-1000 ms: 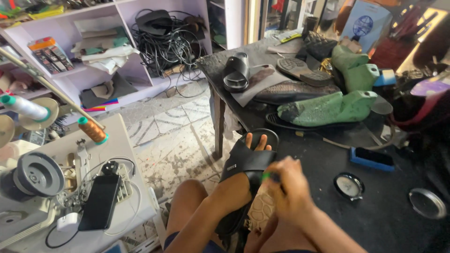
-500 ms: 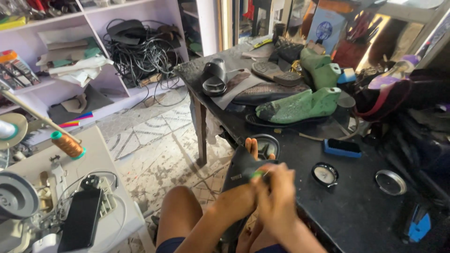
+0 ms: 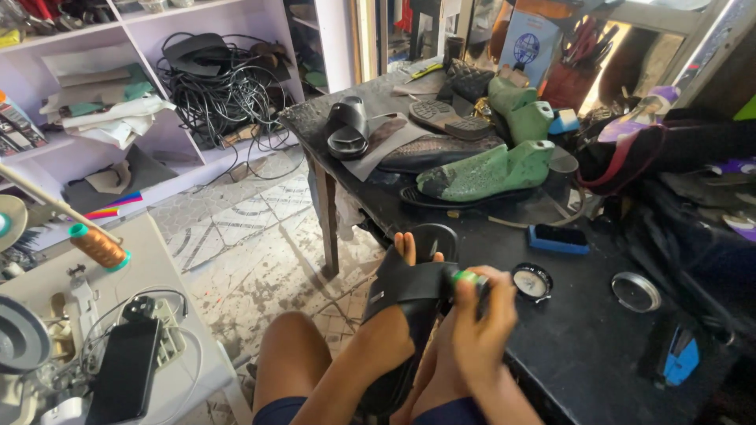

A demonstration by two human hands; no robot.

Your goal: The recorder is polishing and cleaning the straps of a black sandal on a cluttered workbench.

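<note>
Both hands grip a black sandal (image 3: 409, 303) — left hand (image 3: 394, 334) inside the strap, right hand (image 3: 480, 327) clasping a green-tipped tool (image 3: 466, 277).

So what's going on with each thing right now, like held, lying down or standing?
black slide sandal: held up over the lap, gripped by the left hand
small green-tipped tool: pinched in the right hand, against the sandal strap
green foot-shaped shoe last: lying on its side on the black workbench
orange thread spool: tilted on its rod
black phone: lying flat
</note>
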